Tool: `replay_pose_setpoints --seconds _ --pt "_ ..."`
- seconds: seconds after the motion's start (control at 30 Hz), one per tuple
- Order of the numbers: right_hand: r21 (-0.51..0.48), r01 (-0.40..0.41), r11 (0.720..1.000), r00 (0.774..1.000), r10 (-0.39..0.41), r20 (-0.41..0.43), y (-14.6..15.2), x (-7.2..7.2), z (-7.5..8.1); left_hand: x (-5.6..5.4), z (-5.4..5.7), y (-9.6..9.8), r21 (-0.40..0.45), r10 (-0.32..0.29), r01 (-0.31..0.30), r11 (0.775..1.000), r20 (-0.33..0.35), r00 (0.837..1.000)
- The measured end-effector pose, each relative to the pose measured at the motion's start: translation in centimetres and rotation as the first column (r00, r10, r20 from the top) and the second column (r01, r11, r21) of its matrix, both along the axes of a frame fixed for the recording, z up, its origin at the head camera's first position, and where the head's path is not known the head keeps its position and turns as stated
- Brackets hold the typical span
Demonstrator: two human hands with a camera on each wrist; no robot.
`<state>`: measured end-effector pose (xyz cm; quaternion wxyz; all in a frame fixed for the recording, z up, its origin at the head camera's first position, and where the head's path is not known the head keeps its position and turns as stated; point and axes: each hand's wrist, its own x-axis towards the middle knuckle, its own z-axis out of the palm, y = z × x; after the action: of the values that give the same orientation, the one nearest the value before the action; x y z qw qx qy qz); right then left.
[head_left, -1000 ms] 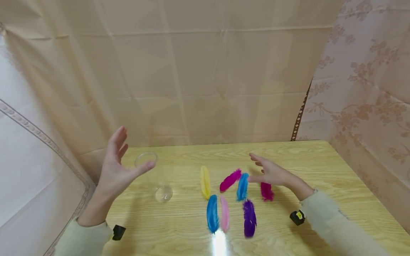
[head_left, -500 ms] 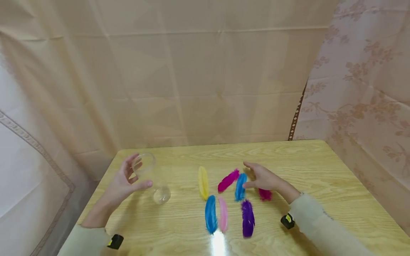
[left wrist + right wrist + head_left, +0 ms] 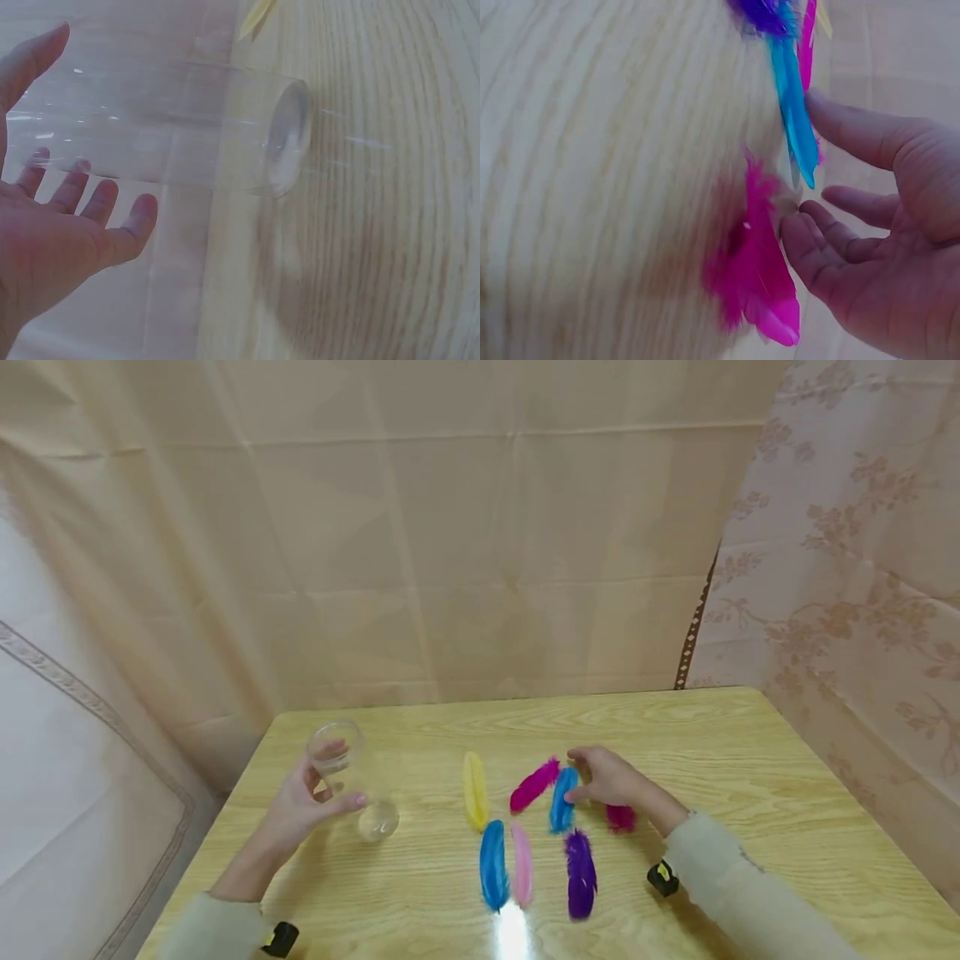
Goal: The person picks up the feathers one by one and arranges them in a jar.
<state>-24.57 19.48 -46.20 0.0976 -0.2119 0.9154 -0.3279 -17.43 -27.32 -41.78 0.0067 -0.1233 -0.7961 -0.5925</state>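
A tall clear cylinder vase (image 3: 378,821) stands upright on the left of the table. My left hand (image 3: 298,814) is beside it, thumb on one side and fingers on the other, spread loosely; in the left wrist view the fingertips (image 3: 139,214) show along the wall of the vase. On the right, my right hand (image 3: 611,779) hovers low over a blue feather (image 3: 562,802), thumb at its edge and fingers apart. A magenta feather (image 3: 757,262) lies under that hand, partly hidden in the head view. Another magenta feather (image 3: 534,786) is just left of the blue one.
Nearer the front lie a purple feather (image 3: 581,878), a second blue feather (image 3: 493,865) and a pink feather (image 3: 522,864). Between vase and feathers is a yellow feather (image 3: 475,790). A beige curtain (image 3: 480,560) hangs behind the wooden table (image 3: 420,893).
My left hand has come down from above and moved in around the vase. The right hand has lowered and shifted left toward the blue feather. The feathers and vase stay put.
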Motion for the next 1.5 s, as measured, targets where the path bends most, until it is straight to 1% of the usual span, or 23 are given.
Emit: replay_pose_setpoints --seconds 0.1,0.17,0.27,0.33,0.47,0.5,0.7,0.8,1.0,1.17,1.4,1.5 --pt "0.057 0.011 0.998 0.999 -0.009 -0.031 -0.3 0.4 -0.2 0.1 -0.6 0.1 0.014 -0.028 0.028 1.000 -0.002 1.000" --pt "0.091 0.026 0.996 0.999 -0.021 -0.047 -0.5 0.6 -0.2 0.2 -0.9 0.1 0.018 -0.035 0.035 0.999 -0.006 0.999" --pt "0.135 0.073 0.988 0.996 -0.065 -0.062 -0.8 0.8 -0.1 0.3 -1.2 0.1 0.020 -0.022 0.023 1.000 -0.021 1.000" --pt "0.156 0.085 0.984 0.994 -0.073 -0.082 -1.1 0.7 0.1 0.4 -1.4 0.1 0.022 -0.010 0.010 1.000 -0.031 0.999" --pt "0.172 0.105 0.979 0.992 -0.092 -0.084 -1.3 0.6 0.3 0.4 -1.6 0.1 0.019 0.003 -0.002 1.000 -0.061 0.998" --pt "0.169 0.110 0.980 0.992 -0.098 -0.077 -1.3 0.6 0.3 0.4 -1.7 0.2 0.020 0.004 -0.003 1.000 -0.067 0.998" --pt "0.126 0.134 0.983 0.990 -0.139 0.035 -1.4 0.6 0.5 0.3 -1.9 0.5 0.036 0.010 -0.008 0.999 -0.074 0.997" --pt "0.115 0.145 0.983 0.986 -0.153 0.064 -1.3 0.6 0.6 0.3 -1.8 0.6 0.046 0.006 -0.002 0.999 -0.072 0.997" --pt "0.111 0.144 0.983 0.987 -0.151 0.056 -1.0 0.3 0.6 0.1 -1.7 0.7 0.037 0.008 -0.005 0.999 -0.067 0.998" --pt "0.098 0.161 0.982 0.984 -0.167 0.055 -0.7 0.0 0.2 -0.1 -1.9 0.6 0.027 0.017 -0.015 1.000 -0.067 0.998" --pt "0.076 0.160 0.984 0.987 -0.158 -0.036 -0.7 -0.1 -0.2 -0.2 -1.9 0.5 0.024 0.006 -0.004 1.000 -0.073 0.997" --pt "0.078 0.157 0.985 0.987 -0.153 -0.054 -0.8 -0.1 -0.3 -0.2 -1.9 0.4 0.020 0.007 -0.005 1.000 -0.078 0.997"
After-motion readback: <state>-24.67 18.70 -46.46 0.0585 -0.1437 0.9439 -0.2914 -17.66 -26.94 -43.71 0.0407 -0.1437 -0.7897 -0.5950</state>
